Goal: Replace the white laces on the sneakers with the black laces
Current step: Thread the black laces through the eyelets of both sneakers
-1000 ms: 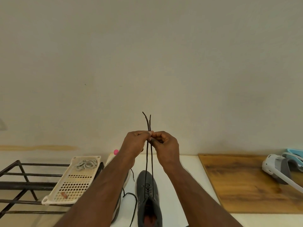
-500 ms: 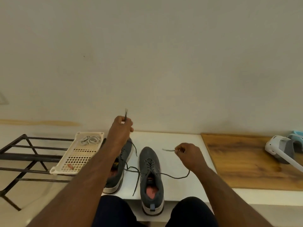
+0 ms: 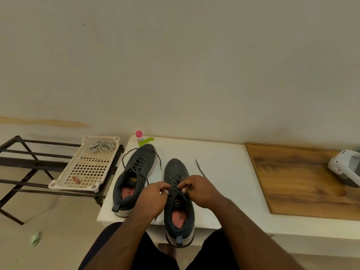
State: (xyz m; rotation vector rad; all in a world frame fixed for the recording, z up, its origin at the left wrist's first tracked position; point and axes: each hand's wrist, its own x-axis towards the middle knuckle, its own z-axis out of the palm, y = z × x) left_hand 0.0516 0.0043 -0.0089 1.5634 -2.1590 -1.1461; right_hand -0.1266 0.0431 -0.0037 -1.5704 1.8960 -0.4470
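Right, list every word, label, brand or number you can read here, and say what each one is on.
No text reads clearly.
Left sneaker: yellow insole mark, too blurred.
Right sneaker: small orange insole mark, too blurred.
Pink-capped bottle: label too small.
White device: no visible marking.

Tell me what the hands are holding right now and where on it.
Both the left hand and right hand pinch the black lace over the right-side sneaker, at its upper eyelets.
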